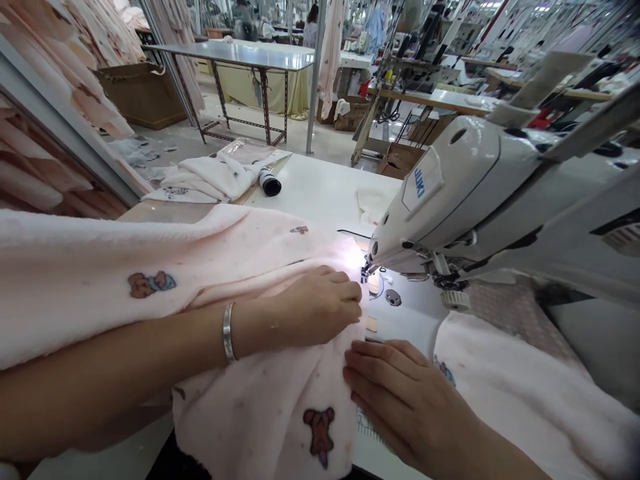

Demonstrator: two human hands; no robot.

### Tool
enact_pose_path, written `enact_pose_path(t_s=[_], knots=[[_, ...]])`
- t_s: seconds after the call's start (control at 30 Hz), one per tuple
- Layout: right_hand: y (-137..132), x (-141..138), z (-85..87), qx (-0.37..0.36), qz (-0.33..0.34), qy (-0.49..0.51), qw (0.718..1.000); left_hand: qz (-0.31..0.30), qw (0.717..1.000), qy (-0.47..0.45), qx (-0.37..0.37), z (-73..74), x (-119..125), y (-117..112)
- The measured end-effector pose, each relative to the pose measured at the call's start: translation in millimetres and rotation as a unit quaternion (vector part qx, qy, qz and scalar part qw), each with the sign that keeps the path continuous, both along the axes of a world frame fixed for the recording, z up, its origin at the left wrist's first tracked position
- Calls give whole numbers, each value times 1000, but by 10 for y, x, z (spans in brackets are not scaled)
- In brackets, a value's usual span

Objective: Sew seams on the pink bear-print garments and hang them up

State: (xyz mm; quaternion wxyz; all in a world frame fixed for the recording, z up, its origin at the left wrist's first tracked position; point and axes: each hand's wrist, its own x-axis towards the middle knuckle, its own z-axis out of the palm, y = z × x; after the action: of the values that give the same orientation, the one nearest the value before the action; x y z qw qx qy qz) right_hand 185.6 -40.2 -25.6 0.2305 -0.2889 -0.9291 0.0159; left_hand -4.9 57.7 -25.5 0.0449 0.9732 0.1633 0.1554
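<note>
At the sewing machine [450, 200] needle: left hand [315, 307] curled, pinching pink fleece [260, 413] edge; right hand [395, 393] flat, fingers spread open, pressing fleece onto bench [320, 187].

A white sewing table [320, 190] is carrying everything here. A pink fleece cloth [210, 267] with small bear pictures is lying across its near left part and is hanging over the front edge. A grey-white sewing machine [470, 200] is standing on the right side. At the far left corner a pile of white cloth [210, 177] is resting, and a small black and white roll [271, 182] is lying just beside it. A small white piece of cloth [373, 203] is lying near the machine head. Another white fleece piece [525, 393] is covering the near right part.
</note>
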Motion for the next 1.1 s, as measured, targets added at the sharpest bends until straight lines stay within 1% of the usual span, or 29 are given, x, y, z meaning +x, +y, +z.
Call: enact_pose_path(t_s=[0.13,0.27,0.4,0.5,0.6,0.7,0.77,0.83,0.9,1.1], knots=[[60,11,7,14,-9,1,1000,-3,1000,4,-7,8,-11,89],[224,68,-17,7,-24,-14,1000,2,1000,-6,-8,-26,30,285],[384,113,-46,7,-61,-13,998,31,999,-20,-30,-38,88,477],[432,133,-57,10,-92,-10,996,40,998,-11,-39,16,129,549],[418,145,-49,14,-141,-9,990,58,996,14,-66,103,157,557],[376,130,-44,15,-190,-16,982,103,989,28,-101,170,157,517],[347,99,-52,0,-209,-27,978,131,986,26,-100,183,137,472],[328,65,-66,-27,-213,-33,976,144,985,26,-92,168,110,427],[325,49,-78,-42,-205,-34,977,142,986,21,-90,130,88,398],[341,165,-67,-3,-180,-35,983,142,985,18,-93,-31,96,390]])
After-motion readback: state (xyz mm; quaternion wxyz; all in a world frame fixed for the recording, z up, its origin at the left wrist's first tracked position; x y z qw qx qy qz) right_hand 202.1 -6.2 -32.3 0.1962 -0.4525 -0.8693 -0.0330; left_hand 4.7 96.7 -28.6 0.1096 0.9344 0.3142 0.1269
